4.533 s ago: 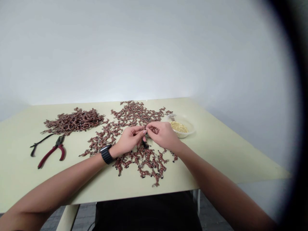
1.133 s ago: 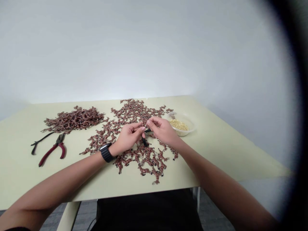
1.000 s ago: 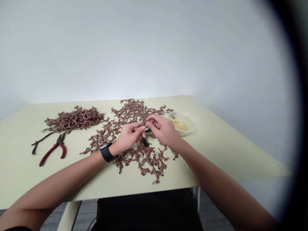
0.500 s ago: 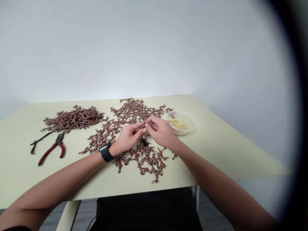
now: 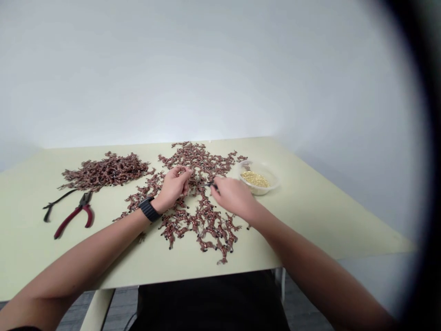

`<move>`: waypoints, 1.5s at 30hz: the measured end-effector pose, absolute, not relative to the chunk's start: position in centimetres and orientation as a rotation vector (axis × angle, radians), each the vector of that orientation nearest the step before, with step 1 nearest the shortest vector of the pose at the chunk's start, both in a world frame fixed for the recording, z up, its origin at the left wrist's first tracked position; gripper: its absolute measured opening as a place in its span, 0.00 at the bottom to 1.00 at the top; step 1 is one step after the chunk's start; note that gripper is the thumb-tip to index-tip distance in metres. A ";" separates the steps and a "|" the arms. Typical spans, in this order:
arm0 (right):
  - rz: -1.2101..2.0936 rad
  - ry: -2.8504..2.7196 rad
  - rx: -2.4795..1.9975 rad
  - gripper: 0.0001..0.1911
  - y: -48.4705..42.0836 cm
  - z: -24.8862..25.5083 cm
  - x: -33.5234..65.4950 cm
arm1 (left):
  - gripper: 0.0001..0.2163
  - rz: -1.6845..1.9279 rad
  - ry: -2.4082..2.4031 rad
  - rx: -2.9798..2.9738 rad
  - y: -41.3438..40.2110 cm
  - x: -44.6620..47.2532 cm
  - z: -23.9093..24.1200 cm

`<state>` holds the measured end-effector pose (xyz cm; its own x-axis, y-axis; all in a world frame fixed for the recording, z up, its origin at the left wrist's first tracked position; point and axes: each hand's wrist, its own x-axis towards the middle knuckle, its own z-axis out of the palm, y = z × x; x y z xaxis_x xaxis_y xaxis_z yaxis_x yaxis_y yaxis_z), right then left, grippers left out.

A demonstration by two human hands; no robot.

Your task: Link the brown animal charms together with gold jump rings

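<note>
My left hand [image 5: 174, 185], with a black watch on its wrist, is curled with fingertips pinched over the spread of small brown horse-shaped charms [image 5: 203, 220] in the middle of the table. What it pinches is too small to name. My right hand [image 5: 231, 195] is closed round a small dark tool [image 5: 210, 184] whose tip points left toward the left hand. The two hands are a short gap apart above the charms.
A heap of the same brown charms [image 5: 103, 171] lies at the back left. Red-handled pliers [image 5: 77, 212] and a black-handled tool [image 5: 57, 202] lie at the left. A clear bowl of small gold pieces [image 5: 257, 178] stands right of my hands. The pale green table [image 5: 310, 207] ends near my body.
My hands were pressed together at the fingertips; they have now come apart. The left hand has moved left and farther back over the charms, and the right hand has dropped lower with the dark tool.
</note>
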<state>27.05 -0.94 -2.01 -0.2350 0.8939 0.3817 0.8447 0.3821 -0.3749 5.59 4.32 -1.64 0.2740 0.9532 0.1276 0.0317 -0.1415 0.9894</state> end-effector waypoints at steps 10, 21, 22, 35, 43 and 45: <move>0.766 -1.719 -1.427 0.25 0.8 -0.2 29.8 | 0.24 0.705 0.793 1.683 2.2 6.2 -0.5; 0.357 -1.940 -1.344 0.46 -1.6 -1.3 26.1 | 0.21 0.840 0.779 1.374 1.8 7.2 -1.0; 0.324 -1.943 -1.351 0.44 -1.6 -1.4 26.0 | 0.21 0.835 0.775 1.359 1.7 7.2 -1.0; 0.301 -1.935 -1.535 0.36 -1.7 -1.1 25.7 | 0.23 0.850 0.757 1.400 1.0 7.5 -0.7; 0.347 -1.942 -1.541 0.28 -1.2 -0.3 27.5 | 0.12 0.910 0.699 1.143 2.1 7.2 -0.6; 0.328 -1.979 -1.515 0.26 -1.2 -0.2 27.6 | 0.11 0.915 0.691 1.180 2.4 7.1 -0.7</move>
